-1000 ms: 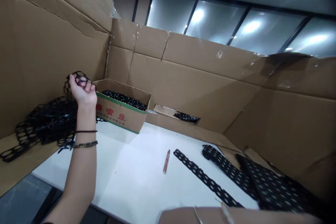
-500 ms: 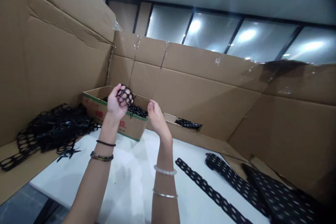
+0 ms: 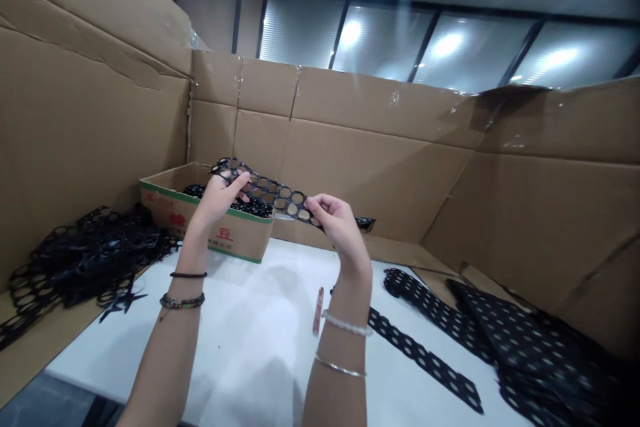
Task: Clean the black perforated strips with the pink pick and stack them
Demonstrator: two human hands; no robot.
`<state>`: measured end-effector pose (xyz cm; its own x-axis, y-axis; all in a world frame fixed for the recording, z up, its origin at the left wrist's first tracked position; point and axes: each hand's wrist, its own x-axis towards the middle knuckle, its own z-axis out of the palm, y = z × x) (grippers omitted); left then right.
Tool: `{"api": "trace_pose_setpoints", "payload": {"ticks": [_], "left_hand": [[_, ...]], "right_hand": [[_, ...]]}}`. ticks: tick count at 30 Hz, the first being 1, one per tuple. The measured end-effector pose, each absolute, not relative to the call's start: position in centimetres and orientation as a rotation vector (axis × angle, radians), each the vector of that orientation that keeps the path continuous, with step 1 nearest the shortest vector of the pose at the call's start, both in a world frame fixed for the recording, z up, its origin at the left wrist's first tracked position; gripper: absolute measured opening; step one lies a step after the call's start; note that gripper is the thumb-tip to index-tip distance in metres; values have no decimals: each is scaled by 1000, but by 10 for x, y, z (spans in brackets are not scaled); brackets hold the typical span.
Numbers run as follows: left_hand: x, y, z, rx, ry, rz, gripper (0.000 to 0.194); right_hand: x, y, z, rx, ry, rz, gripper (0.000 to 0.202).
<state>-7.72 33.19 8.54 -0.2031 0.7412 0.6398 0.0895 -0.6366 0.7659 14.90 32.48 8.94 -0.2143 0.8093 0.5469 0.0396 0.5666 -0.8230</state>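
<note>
A tangled black mesh heap lies at the far left, partly on cardboard, beside the printed carton, which holds more black pieces. In front of the carton, the left hand has its fingers around one end of a black netted strip; the strip stretches across to the right hand, whose fingers pinch its other end. Below, a slim reddish tube rests on the white desk. Further right lie a flat dotted strip, a curved dotted piece and a wide dotted sheet.
</note>
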Motion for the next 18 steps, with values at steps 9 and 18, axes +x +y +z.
{"api": "trace_pose_setpoints", "payload": {"ticks": [9, 18], "left_hand": [[-79, 318, 91, 1652, 1024, 1829, 31], [-99, 321, 96, 1066, 842, 2313, 9]], "right_hand": [[193, 311, 89, -929, -1587, 778, 40], [220, 294, 95, -997, -1068, 304, 32]]}}
